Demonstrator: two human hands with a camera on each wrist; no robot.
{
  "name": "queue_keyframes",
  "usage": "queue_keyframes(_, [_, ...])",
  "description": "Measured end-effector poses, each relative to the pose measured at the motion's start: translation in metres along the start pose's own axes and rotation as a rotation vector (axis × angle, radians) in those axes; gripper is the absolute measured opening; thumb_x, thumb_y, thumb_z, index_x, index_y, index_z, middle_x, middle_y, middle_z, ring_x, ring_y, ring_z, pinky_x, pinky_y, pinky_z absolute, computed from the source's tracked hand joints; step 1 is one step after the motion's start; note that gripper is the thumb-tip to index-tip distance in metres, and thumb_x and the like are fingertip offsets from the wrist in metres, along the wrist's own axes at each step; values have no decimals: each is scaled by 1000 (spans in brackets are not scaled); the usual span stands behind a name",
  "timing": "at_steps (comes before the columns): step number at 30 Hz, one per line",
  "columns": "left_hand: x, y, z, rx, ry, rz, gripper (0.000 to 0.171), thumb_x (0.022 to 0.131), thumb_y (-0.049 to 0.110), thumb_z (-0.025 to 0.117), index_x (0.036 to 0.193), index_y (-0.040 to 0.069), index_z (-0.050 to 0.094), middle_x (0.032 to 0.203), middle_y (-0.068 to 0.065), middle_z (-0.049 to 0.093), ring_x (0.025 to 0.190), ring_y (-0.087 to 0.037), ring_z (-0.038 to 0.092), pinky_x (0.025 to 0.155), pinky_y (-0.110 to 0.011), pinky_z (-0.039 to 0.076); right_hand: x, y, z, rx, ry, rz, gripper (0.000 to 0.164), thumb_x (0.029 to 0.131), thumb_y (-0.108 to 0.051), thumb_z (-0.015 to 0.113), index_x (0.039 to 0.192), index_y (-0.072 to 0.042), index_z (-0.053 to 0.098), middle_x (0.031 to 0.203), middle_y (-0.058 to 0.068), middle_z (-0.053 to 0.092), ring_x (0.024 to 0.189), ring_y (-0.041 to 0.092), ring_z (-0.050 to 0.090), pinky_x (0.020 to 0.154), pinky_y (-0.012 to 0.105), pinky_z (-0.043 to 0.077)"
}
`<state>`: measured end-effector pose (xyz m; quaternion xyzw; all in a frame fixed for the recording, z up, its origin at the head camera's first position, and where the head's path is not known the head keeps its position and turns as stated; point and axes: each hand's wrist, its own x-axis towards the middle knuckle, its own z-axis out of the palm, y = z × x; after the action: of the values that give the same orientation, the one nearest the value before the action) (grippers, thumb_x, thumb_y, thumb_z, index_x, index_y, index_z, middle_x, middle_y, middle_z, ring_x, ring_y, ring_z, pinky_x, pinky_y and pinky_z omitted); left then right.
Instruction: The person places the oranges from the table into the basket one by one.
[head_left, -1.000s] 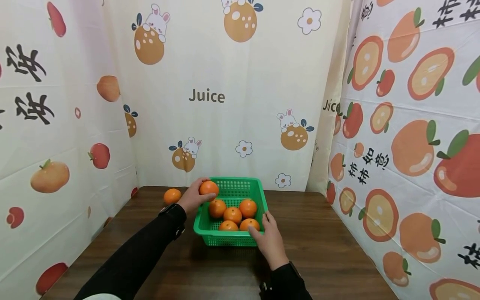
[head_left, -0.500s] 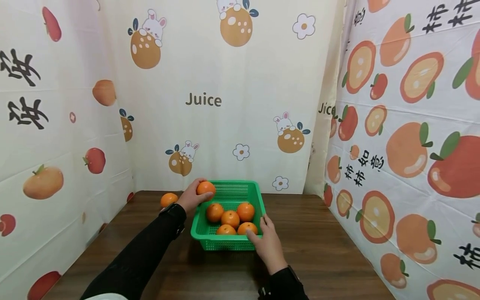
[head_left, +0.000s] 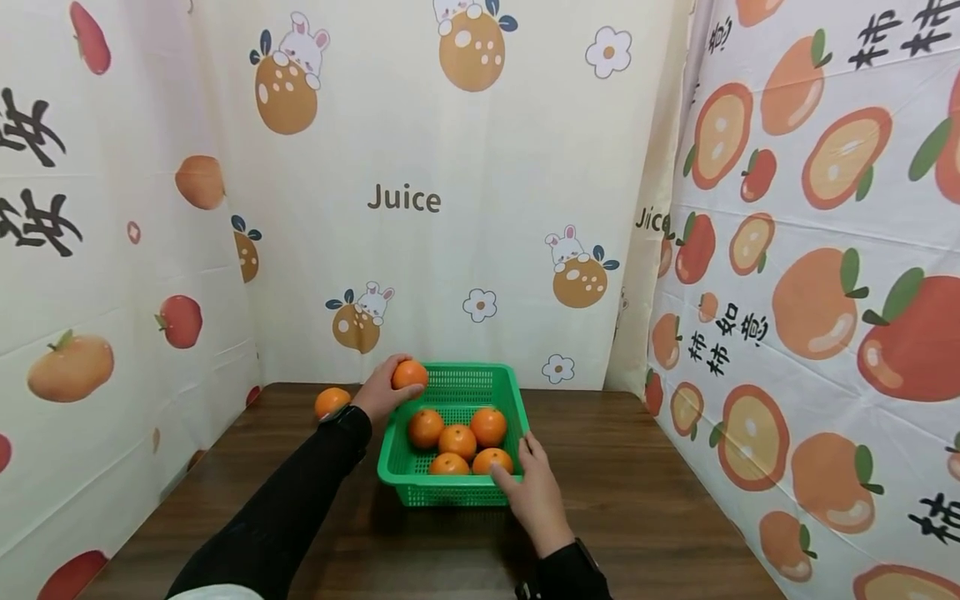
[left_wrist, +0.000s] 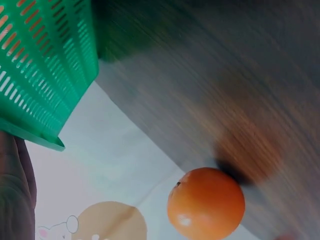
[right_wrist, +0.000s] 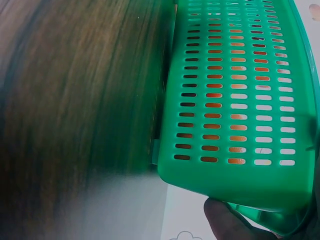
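Observation:
My left hand point(head_left: 381, 392) holds an orange point(head_left: 410, 379) over the back left part of a green slotted plastic basket point(head_left: 442, 492). Several oranges point(head_left: 457, 442) lie together inside the basket, toward its front. At the front right corner, my right hand point(head_left: 538, 500) grips the basket, thumb over the front rim and fingers along the right side. In the right wrist view a finger point(right_wrist: 227, 222) sits against the basket's end wall point(right_wrist: 225, 182). One more orange point(head_left: 332, 403) rests on the table left of the basket, behind my left wrist; it is large in the left wrist view.
The basket stands on a dark brown wooden table point(head_left: 630, 475). Printed cloth hangs along the back point(head_left: 480, 250), the left side point(head_left: 112, 275) and the right side point(head_left: 757, 350), close to the table's edges.
The head view has shifted slightly, so the scene sits a little lower and further left. Both hands, the held orange and the basket keep nearly the same arrangement.

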<state>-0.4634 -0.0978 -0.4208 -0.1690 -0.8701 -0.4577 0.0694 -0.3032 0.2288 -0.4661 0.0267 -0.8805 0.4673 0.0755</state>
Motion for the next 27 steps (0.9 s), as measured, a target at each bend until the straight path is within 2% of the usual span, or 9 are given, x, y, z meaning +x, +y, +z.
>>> queue_keyframes(6, [8, -10, 7, 149, 27, 88, 77, 95, 60, 75, 156, 22, 47, 146, -16, 52, 113, -32, 58, 97, -50, 53, 2, 1, 0, -14, -5, 15, 85, 102, -49, 69, 162, 2, 38, 178, 11, 23, 158, 43, 34, 122, 66, 36])
queue_keyframes(10, [9, -11, 10, 210, 44, 84, 79, 94, 63, 73, 157, 25, 46, 148, -16, 50, 110, -31, 60, 96, -50, 54, 3, 2, 1, -21, -6, 19, 86, 102, -50, 70, 162, 2, 38, 178, 11, 23, 158, 44, 33, 121, 66, 36])
queue_keyframes(16, [10, -6, 11, 255, 73, 73, 76, 96, 55, 75, 159, 25, 45, 151, -17, 48, 111, -33, 61, 95, -53, 54, 3, 2, 1, -5, -5, 4, 86, 102, -49, 70, 162, 3, 37, 178, 12, 22, 159, 44, 32, 121, 67, 35])
queue_keyframes(21, [19, -5, 16, 338, 55, 86, 73, 98, 49, 77, 160, 28, 46, 152, -15, 48, 114, -34, 62, 99, -55, 56, 4, 1, 1, 1, 1, 7, 86, 102, -51, 69, 162, 2, 37, 178, 11, 22, 158, 44, 32, 121, 67, 35])
queue_keyframes(27, [28, -4, 23, 505, -13, 180, 71, 97, 35, 81, 159, 24, 49, 154, -19, 48, 119, -37, 62, 101, -55, 56, 3, 1, 1, 1, -8, 16, 85, 102, -48, 70, 162, 3, 37, 178, 11, 22, 158, 44, 32, 121, 67, 36])
